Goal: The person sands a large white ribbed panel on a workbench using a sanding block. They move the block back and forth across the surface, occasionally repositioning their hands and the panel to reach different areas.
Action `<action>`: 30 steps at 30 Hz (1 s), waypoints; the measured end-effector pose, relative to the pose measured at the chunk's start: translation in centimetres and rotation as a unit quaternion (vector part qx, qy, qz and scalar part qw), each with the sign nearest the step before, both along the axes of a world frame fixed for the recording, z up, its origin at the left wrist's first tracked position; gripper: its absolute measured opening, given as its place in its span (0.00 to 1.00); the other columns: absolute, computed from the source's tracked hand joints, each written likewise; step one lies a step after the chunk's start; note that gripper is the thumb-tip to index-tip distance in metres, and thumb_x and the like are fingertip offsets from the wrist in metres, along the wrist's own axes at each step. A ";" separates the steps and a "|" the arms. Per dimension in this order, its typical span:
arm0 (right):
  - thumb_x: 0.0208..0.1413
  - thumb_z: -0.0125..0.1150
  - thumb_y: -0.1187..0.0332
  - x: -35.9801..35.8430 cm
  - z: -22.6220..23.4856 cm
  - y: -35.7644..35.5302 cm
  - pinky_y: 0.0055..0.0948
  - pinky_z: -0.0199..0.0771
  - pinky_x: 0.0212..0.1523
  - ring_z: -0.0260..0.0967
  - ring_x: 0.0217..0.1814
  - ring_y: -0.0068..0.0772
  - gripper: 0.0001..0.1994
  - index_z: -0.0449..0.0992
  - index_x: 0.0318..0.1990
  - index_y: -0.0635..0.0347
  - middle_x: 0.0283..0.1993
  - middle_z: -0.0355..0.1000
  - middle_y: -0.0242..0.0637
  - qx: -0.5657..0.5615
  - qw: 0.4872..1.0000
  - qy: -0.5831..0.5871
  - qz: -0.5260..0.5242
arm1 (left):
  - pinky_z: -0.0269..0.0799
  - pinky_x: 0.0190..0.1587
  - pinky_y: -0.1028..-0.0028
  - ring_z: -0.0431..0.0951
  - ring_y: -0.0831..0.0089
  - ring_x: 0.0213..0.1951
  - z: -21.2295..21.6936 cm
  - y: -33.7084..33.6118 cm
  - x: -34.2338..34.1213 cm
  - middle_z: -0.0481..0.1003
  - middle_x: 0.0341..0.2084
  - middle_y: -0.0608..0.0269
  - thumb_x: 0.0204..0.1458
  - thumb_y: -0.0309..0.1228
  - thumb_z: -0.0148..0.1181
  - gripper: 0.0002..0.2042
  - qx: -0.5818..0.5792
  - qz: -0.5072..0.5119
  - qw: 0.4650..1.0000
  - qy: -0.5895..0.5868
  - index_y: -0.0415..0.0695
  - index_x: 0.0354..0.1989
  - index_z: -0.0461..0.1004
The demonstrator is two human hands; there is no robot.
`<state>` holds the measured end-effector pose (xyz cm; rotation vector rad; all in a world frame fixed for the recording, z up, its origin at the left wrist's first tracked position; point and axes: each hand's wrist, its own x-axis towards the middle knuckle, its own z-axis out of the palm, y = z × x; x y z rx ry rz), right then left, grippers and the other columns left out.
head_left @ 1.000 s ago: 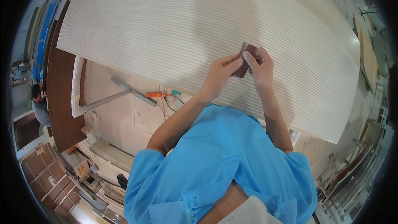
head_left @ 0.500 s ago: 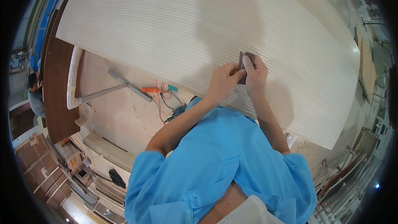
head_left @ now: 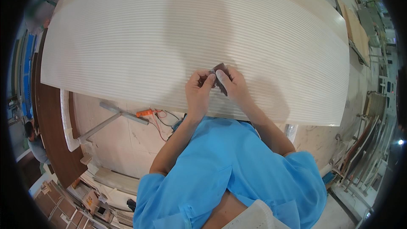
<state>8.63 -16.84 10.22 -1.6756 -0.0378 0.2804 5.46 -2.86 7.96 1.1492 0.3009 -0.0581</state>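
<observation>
Between my two hands, over the near part of a large white ribbed panel [head_left: 127, 51], is a small dark brown sheet that looks like folded sandpaper [head_left: 219, 66]. My left hand [head_left: 198, 93] is closed, pinching the sheet's left side between thumb and fingertips. Closed on its right side is my right hand [head_left: 237, 88], the thumb lying across the face. Part of the sheet is hidden behind my thumbs. The panel has fine parallel grooves, and my shadow falls across it.
Left of me stand a dark brown board [head_left: 53, 123] and a grey metal leg frame [head_left: 121, 113]. An orange power strip [head_left: 146, 113] with cables lies on the floor below the panel's near edge. Other people are at far left, one by the panel's corner [head_left: 40, 12]. Boards [head_left: 354, 29] lean at right.
The view has turned, so the panel's near edge lies more level. My hands have shifted left in the picture, still holding the sandpaper, which is now tilted differently.
</observation>
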 end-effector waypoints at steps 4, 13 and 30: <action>0.68 0.55 0.67 0.0 0.0 0.6 0.35 0.73 0.37 0.75 0.36 0.37 0.09 0.74 0.42 0.66 0.34 0.77 0.43 -0.030 0.999 -0.038 -0.009 | 0.70 0.39 0.78 0.74 0.81 0.33 0.2 0.2 0.6 0.77 0.31 0.68 0.63 0.27 0.61 0.03 -0.155 -0.012 0.986 0.053 0.42 0.40 0.77; 0.68 0.55 0.67 5.6 1.9 -1.0 0.41 0.75 0.41 0.76 0.38 0.50 0.08 0.74 0.44 0.63 0.37 0.77 0.48 -0.134 0.979 -0.064 0.139 | 0.72 0.39 0.76 0.75 0.80 0.34 -0.4 3.0 4.0 0.78 0.33 0.67 0.65 0.31 0.60 0.07 -0.030 -0.059 0.997 0.043 0.41 0.44 0.78; 0.66 0.55 0.68 36.8 -2.9 -21.6 0.40 0.73 0.47 0.72 0.46 0.48 0.08 0.79 0.44 0.60 0.42 0.76 0.41 -0.416 0.836 -0.344 0.100 | 0.63 0.63 0.54 0.69 0.47 0.60 -4.7 34.2 8.3 0.70 0.57 0.46 0.67 0.47 0.48 0.26 0.822 0.192 0.499 0.199 0.35 0.60 0.68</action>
